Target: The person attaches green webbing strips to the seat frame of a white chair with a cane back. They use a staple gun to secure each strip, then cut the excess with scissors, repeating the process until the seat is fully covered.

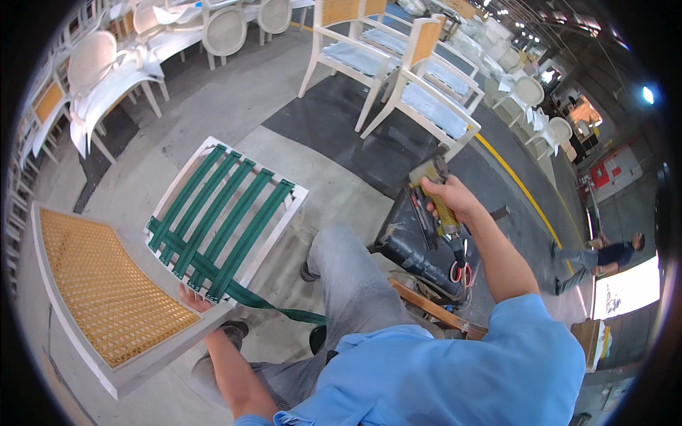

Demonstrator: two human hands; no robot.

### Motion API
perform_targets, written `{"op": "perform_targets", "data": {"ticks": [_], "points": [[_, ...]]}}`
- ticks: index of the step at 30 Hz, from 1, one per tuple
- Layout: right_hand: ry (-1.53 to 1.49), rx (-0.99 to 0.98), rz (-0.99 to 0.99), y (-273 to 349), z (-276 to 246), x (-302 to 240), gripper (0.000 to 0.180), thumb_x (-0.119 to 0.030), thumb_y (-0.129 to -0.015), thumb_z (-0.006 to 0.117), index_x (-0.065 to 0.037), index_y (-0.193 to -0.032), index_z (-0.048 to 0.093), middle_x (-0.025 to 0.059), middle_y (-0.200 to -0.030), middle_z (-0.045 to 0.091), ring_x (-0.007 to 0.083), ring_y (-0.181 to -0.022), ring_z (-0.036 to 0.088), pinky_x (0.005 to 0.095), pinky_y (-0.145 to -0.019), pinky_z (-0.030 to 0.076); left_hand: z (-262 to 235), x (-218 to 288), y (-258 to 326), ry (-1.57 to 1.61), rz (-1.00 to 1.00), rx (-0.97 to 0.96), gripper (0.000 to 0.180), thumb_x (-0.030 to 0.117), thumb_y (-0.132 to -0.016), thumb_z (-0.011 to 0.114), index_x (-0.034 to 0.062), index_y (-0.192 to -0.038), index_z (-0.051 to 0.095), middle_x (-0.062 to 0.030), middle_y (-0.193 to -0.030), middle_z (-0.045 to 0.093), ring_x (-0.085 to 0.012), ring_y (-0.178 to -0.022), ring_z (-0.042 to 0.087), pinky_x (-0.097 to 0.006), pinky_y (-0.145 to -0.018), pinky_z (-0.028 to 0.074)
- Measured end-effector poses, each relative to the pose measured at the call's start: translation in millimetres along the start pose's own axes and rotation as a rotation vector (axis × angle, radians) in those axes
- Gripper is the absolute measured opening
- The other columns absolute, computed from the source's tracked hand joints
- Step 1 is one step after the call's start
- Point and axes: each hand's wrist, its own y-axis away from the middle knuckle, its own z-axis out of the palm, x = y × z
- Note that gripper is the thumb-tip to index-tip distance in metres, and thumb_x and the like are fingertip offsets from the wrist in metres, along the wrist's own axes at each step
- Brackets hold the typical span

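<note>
Blue-sleeved shoulders and grey trouser legs fill the lower middle of the frame, closest to the lens, with both forearms rising from them. Largest of the things around is the cane-backed chair part (106, 284) at lower left, a white frame filled with woven yellow cane, lying flat and running toward the bottom edge. Just above and right of it stands the seat frame (227, 213), a white wooden square tilted up on its lower edge at centre left, its long side running from lower left to upper right. Green webbing (213, 227) is stretched across it in parallel strips with cross strips near the bottom, and a loose tail trails right toward the knees. Rows of finished white chairs (419, 78) fill the top of the frame.

The left hand (195, 298) grips the seat frame's lower edge from beneath, fingers wrapped under the wood, so that hand is the one on it. The right hand (451, 199) is closed firmly round the handle of a staple gun (437, 206), right of centre, nose pointing down over a black padded stool (412, 245). The seat frame lies to the left of the gun and well apart from it, with the raised knee between. A person walks at the far right edge.
</note>
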Motion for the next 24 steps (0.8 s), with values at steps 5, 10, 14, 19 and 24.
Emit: {"op": "perform_targets", "data": {"ticks": [5,10,14,19,24], "points": [[-0.221,-0.015,0.233,-31.5,-38.4,111.0,0.04,-0.039,-0.096,0.076,-0.011,-0.122,0.063,0.0039,-0.1,0.066,0.016,-0.07,0.064,0.0331,-0.057,0.054,-1.9,1.5,67.5,-0.084,-0.361,0.175,0.056,0.049,-0.104,0.046,0.0146,-0.149,0.043,-0.0142,-0.141,0.061,-0.037,-0.111,0.067,-0.052,-0.082,0.056],[-0.432,-0.086,0.406,-82.9,-44.5,182.5,0.037,-0.042,-0.098,0.073,-0.011,-0.117,0.066,0.0039,-0.098,0.066,0.02,-0.073,0.066,0.0361,-0.06,0.057,-12.6,-23.8,117.1,-0.551,-0.668,0.126,0.063,0.028,-0.092,0.07,0.0109,-0.149,0.047,-0.0112,-0.133,0.058,-0.0313,-0.104,0.055,-0.054,-0.087,0.048],[-0.237,0.102,0.31,-93.5,-42.2,202.9,0.031,-0.042,-0.099,0.071,-0.012,-0.107,0.068,0.0003,-0.09,0.066,0.0185,-0.072,0.063,0.0353,-0.065,0.055,14.5,-50.9,114.0,-0.62,-0.569,0.205,0.1,0.041,-0.086,0.082,0.0147,-0.165,0.026,-0.0176,-0.169,0.027,-0.0482,-0.153,0.025,-0.065,-0.12,0.021],[0.254,0.135,0.055,-56.5,-53.8,181.6,0.035,-0.027,-0.096,0.072,-0.002,-0.12,0.068,0.0014,-0.09,0.066,0.0103,-0.073,0.061,0.0274,-0.059,0.048,28.5,-54.6,92.9,-0.373,-0.52,0.285,0.106,0.047,-0.081,0.087,0.0117,-0.163,0.029,-0.0164,-0.17,0.024,-0.0436,-0.155,0.017,-0.061,-0.123,0.01],[0.164,0.138,-0.164,-29.5,-41.9,144.2,0.033,-0.023,-0.098,0.071,-0.003,-0.123,0.068,0.0025,-0.093,0.068,0.0099,-0.076,0.062,0.0244,-0.062,0.048,42.9,-69.3,84.2,-0.412,-0.458,0.359,0.077,0.041,-0.085,0.085,0.0045,-0.146,0.056,-0.0154,-0.149,0.056,-0.032,-0.138,0.046,-0.055,-0.118,0.028]]}}
